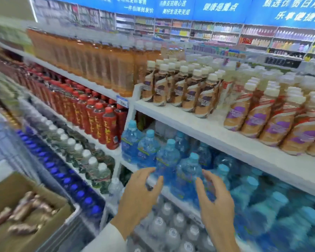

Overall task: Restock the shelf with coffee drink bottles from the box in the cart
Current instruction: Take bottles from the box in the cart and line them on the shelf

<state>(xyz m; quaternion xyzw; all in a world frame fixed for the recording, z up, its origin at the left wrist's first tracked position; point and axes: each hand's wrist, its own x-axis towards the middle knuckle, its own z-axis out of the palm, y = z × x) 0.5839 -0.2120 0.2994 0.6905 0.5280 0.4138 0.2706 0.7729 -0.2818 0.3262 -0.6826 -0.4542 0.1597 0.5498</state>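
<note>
Right of the cardboard box (11,180) holding coffee drink bottles (25,210), my left hand (140,195) and right hand (215,202) hover, grips apart, empty.

Left hand (140,197): bare; thumb and four fingers all in view.
Right hand (215,202): bare; thumb and fingers in view.
Sleeve (109,239): on the left arm; white, long, plain cloth that looks loose and softly folded.
Cuff (119,230): same white; ends right at the wrist.
Right forearm (224,240): bare from the wrist to the lower edge of the view.
Fine detail: blurred; nails and cloth weave cannot be told.
</note>
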